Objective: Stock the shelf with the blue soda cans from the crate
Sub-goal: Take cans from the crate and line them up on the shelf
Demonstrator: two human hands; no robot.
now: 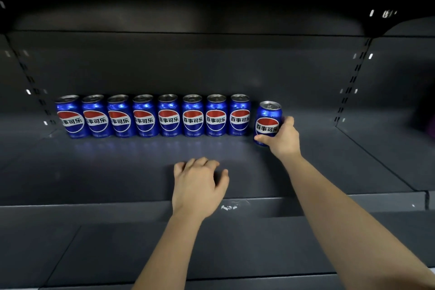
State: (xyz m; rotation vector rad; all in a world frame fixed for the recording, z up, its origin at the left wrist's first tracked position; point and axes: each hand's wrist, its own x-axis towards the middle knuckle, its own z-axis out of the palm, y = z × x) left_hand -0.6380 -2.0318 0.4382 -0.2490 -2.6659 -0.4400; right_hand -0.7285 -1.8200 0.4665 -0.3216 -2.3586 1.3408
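Left hand (199, 183) rests relaxed near the shelf's (94, 172) front edge; right hand (281, 139) grips a blue soda can (268, 122), centre-right, just beside the eight-can row (153, 116).

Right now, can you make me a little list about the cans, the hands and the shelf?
shelf: dark grey
row of cans: eight blue ones, upright, along the back
ninth can: right of the row, apart from it
right hand: grips the ninth can
left hand: holds nothing, fingers relaxed, near the shelf front
crate: not in view
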